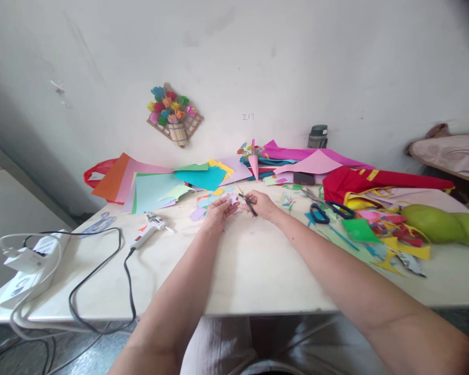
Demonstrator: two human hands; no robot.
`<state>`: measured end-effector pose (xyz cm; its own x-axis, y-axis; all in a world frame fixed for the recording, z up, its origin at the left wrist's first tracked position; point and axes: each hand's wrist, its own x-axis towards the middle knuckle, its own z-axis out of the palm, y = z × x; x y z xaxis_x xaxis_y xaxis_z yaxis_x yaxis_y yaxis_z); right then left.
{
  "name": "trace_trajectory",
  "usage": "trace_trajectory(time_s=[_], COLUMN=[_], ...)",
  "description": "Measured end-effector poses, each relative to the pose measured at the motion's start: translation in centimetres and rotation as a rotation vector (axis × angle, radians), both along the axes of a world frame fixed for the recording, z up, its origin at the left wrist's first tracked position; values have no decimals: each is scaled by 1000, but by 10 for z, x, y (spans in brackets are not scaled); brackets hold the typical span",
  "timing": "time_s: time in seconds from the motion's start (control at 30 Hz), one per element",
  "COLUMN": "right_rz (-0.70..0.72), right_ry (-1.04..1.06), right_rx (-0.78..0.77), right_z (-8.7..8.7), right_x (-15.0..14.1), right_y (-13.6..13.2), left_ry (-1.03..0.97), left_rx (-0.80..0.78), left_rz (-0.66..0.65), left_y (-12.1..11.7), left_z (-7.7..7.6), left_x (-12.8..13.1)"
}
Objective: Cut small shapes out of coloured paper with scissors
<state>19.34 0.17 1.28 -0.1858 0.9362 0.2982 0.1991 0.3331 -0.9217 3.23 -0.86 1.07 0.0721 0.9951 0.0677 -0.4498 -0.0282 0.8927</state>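
Observation:
Near the middle of the table, my left hand [220, 211] pinches a small light purple piece of paper [232, 198]. Close to its right, my right hand [261, 205] is closed round a pair of scissors [250, 207] with dark handles. The thin blades point up and to the left, beyond the paper. Whether the blades touch the paper I cannot tell. Several cut paper pieces [198, 213] in purple, blue and orange lie just left of my left hand.
A hot glue gun [148, 232] with a black cord lies on the left, near a white power strip [35, 265]. Coloured sheets [152, 187] spread along the back around a pink paper cone [254, 164] with flowers. At right lie blue-handled scissors [330, 211], paper scraps, red cloth [359, 182] and green fruit [426, 221].

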Motion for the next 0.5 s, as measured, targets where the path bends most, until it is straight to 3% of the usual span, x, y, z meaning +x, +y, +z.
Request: trace_trajectory(time_s=[0.13,0.5], right_rz=[26,43], right_ry=[142,316], right_rx=[-116,-148], right_z=[10,22], right_x=[1,8], right_y=[-7,-11], left_ry=[24,214], left_rx=[11,28], left_rz=[-26,-94], left_y=[0,-6], left_z=[0,1], left_x=[0,2])
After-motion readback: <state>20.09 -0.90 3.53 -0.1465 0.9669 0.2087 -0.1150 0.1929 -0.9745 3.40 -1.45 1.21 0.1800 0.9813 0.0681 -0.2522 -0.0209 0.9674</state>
